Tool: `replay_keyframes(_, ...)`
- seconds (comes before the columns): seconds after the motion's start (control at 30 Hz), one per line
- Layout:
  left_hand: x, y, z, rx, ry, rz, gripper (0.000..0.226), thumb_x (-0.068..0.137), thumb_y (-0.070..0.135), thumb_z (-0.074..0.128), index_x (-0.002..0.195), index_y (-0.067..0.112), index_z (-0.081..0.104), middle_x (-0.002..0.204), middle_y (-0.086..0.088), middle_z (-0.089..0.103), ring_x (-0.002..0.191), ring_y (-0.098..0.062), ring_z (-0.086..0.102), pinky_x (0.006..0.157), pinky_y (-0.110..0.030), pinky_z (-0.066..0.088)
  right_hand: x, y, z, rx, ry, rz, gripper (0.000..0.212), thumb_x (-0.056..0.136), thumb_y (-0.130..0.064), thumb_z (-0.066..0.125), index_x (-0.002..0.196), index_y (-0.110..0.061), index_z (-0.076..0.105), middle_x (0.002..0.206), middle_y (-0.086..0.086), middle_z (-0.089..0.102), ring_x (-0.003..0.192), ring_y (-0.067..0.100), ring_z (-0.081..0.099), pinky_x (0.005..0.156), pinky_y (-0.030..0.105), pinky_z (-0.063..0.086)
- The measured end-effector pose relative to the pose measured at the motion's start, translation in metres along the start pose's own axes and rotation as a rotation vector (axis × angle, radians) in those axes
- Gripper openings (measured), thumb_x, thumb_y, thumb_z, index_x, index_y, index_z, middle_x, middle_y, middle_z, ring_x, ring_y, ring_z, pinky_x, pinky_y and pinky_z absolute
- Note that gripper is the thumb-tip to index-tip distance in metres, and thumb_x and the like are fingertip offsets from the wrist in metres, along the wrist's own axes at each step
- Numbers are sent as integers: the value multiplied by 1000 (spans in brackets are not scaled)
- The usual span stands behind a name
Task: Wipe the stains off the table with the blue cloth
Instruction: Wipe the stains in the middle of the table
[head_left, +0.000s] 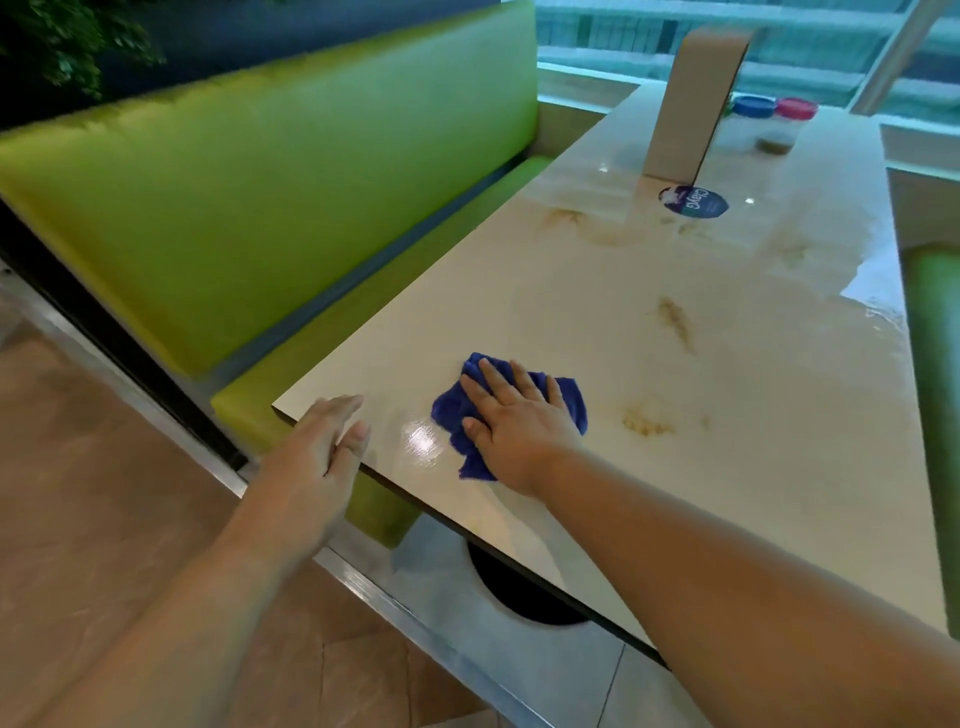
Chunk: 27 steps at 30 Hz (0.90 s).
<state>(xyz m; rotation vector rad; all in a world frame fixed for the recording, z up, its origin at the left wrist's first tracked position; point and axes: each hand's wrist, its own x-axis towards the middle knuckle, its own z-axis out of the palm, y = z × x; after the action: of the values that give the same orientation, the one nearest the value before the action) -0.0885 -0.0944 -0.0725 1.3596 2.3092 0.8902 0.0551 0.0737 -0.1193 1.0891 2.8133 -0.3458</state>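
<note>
The blue cloth (570, 402) lies crumpled on the glossy cream table (727, 467) near its front left corner. My right hand (511, 423) presses flat on the cloth with straight, spread fingers. My left hand (324, 449) rests with straight fingers on the table's front left edge and holds nothing. Brownish stains mark the tabletop: one (647, 420) just right of the cloth, a streak (675, 322) farther back, and fainter ones (566, 218) near the far end.
A tall cardboard box (691, 104) stands at the far end, with a round blue sticker (693, 201) in front of it. Two jars with a blue lid (752, 106) and a red lid (796, 109) sit behind. A green bench (270, 208) runs along the left side.
</note>
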Motion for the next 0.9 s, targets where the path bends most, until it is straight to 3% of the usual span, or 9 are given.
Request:
replay_keyframes(0.17, 2, 12, 16, -9, -44, 48, 48, 96, 41, 33, 140, 23, 39, 147, 9, 36, 127, 7, 25, 102, -14, 18, -74, -16, 16, 48, 56, -219, 53, 98, -50, 14, 149, -40, 5, 157, -15, -5, 144, 13, -14, 113, 42, -13)
replay_keyframes(0.23, 2, 18, 21, -7, -75, 49, 48, 96, 42, 32, 141, 26, 39, 148, 10, 34, 134, 2, 22, 105, -17, 17, -86, 2, 16, 48, 55, -185, 56, 94, -55, 6, 148, -42, 4, 157, -18, -5, 143, 11, -13, 114, 41, -12)
replay_keyframes(0.3, 2, 25, 24, -11, -85, 57, 47, 96, 42, 32, 140, 27, 39, 147, 10, 35, 129, 4, 25, 103, -17, 18, -87, 18, 15, 44, 59, -104, 58, 92, -56, -1, 148, -43, 1, 156, -19, -7, 144, 10, -14, 116, 43, -9)
replay_keyframes(0.4, 5, 34, 29, 13, -65, 92, 46, 96, 40, 32, 138, 24, 41, 146, 7, 38, 134, -6, 30, 103, -18, 21, -88, 17, 14, 32, 51, -33, 53, 97, -50, 8, 148, -41, -3, 157, -16, -11, 144, 13, -16, 115, 43, -12)
replay_keyframes(0.47, 7, 39, 34, 14, -69, 101, 45, 97, 39, 32, 138, 24, 42, 144, 6, 41, 133, -11, 35, 103, -20, 25, -100, 5, 15, 40, 20, -90, 52, 100, -48, 14, 148, -41, -3, 157, -14, -11, 143, 15, -17, 114, 44, -14)
replay_keyframes(0.57, 8, 47, 43, 17, -133, 105, 44, 97, 40, 32, 138, 25, 42, 145, 7, 40, 133, -12, 35, 106, -26, 28, -125, 4, 18, 25, 10, -204, 52, 98, -50, 9, 148, -42, 0, 157, -15, -7, 143, 14, -15, 115, 44, -11)
replay_keyframes(0.77, 8, 58, 58, 28, -187, 158, 44, 97, 39, 33, 137, 23, 44, 146, 8, 39, 132, -10, 36, 102, -20, 25, -147, 54, 14, 101, 74, 125, 62, 87, -56, -7, 147, -44, -2, 154, -21, -13, 143, 7, -16, 117, 39, -9)
replay_keyframes(0.9, 4, 77, 81, 52, -240, 233, 45, 97, 41, 33, 139, 25, 41, 148, 9, 35, 136, -8, 31, 104, -19, 23, -166, 41, 15, 112, 34, 60, 67, 82, -54, -10, 147, -43, -3, 154, -20, -14, 142, 9, -20, 115, 40, -13)
